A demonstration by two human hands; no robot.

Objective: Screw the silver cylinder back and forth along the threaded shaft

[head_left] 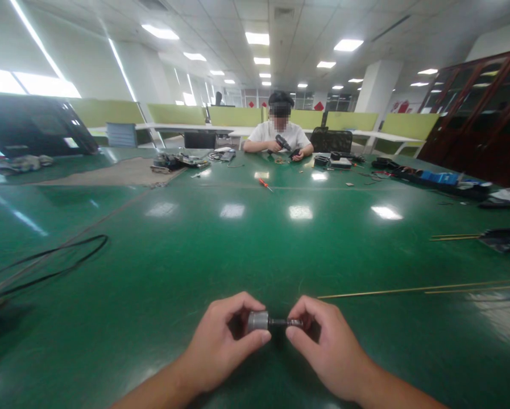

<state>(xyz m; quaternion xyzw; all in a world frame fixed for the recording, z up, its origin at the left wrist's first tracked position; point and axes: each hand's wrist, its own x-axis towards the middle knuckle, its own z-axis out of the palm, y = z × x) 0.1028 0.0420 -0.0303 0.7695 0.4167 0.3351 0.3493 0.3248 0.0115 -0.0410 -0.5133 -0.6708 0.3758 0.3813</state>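
Observation:
Low in the head view, my left hand (227, 338) pinches a short grey metal cylinder (258, 321) between thumb and fingers. A thin dark shaft (278, 322) runs level from the cylinder toward my right hand (325, 341). Its thumb and fingertips grip a small dark metal piece (295, 322) at the shaft's other end. Whether that piece is part of the shaft or separate, I cannot tell. Both hands are just above the green tabletop (220, 255), and my fingers partly cover both ends.
Long thin brass-coloured rods (378, 292) lie to the right, beyond my right hand. A black cable (79, 258) loops on the left. Further off lies a red-handled screwdriver (264, 183). Across the table, a person (297, 136) holds a power drill (282, 142).

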